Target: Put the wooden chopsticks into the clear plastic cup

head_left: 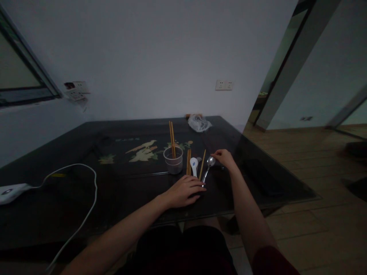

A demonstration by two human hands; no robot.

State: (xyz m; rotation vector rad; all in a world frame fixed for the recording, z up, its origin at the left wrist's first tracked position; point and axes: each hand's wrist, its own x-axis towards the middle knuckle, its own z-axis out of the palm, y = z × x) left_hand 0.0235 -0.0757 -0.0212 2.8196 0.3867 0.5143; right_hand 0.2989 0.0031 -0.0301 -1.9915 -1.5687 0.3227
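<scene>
A metal spoon (210,161) lies slanted on the dark table, its bowl away from me. My right hand (225,157) pinches the rim of that bowl between thumb and fingertips. My left hand (185,191) rests palm down with fingers spread, its fingertips at the end of the spoon's handle. Left of the metal spoon is a single chopstick (202,164), then a white soup spoon (194,165) with a blue mark, then more chopsticks (188,162); my left hand covers their near ends. A clear plastic cup (173,168) holds upright chopsticks (172,135).
A crumpled plastic bag (198,123) lies at the table's back edge by the wall. A white power strip (13,193) and its white cable (95,183) are on the left. On the right lies a dark flat object (262,177). The table (129,202) bears a bird-and-flower picture.
</scene>
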